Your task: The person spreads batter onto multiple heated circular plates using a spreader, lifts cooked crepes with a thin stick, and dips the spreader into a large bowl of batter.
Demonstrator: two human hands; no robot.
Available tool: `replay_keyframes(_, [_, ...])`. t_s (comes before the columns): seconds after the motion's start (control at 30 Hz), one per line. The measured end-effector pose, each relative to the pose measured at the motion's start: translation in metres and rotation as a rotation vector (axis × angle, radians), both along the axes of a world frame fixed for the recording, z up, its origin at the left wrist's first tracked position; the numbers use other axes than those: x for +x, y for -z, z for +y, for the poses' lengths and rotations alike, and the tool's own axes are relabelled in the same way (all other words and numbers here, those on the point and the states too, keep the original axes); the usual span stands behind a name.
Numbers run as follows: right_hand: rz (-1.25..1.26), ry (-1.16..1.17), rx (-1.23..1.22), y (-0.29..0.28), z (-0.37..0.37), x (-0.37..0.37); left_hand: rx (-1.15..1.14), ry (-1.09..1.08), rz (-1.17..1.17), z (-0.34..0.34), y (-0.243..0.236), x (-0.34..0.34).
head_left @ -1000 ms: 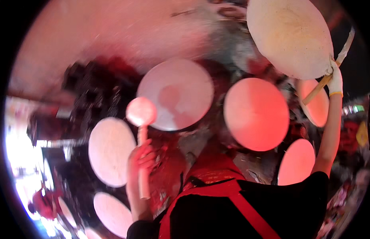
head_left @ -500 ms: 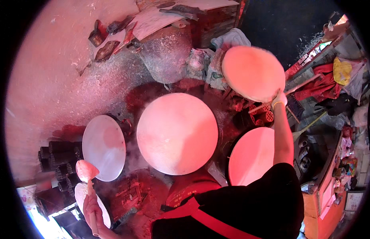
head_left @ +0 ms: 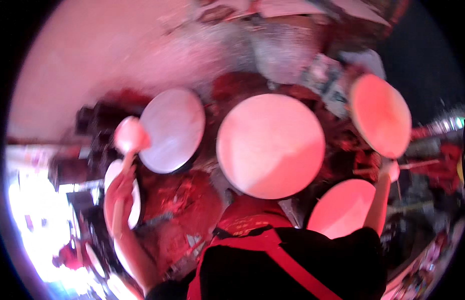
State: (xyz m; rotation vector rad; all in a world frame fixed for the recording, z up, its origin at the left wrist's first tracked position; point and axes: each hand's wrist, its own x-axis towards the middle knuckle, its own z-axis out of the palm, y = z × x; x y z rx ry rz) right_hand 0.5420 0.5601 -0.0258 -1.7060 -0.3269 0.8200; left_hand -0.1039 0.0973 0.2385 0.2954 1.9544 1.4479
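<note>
Head view: red-lit blurred room, round griddle (head_left: 270, 145) centre, pale wall (head_left: 87, 55) behind.

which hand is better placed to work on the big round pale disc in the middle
Probably the left hand: its round-headed paddle sits low beside the pale discs, fairly near the big round middle disc. The right hand is busy holding a raised round disc.
</note>
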Motion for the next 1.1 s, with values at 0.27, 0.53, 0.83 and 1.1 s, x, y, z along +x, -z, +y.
replay_keyframes(0.27, [0.538,-1.075,-0.165,-0.024,-0.188,-0.254,0.287,0.092,-0.968,0.057,0.082,-0.102])
replay_keyframes(0.53, [0.128,-1.159,0.027,-0.027,-0.363,-0.53,-0.184,0.472,0.646,0.12,0.225,-0.18])
replay_keyframes(0.83, [-0.463,-1.126,0.384,-0.003,-0.399,-0.615,0.029,0.129,1.19,0.086,0.169,-0.209])
replay_keyframes(1.1, [0.66,-1.281,-0.134,-0.045,-0.362,-0.659,0.143,0.039,0.905,-0.015,0.171,-0.238])
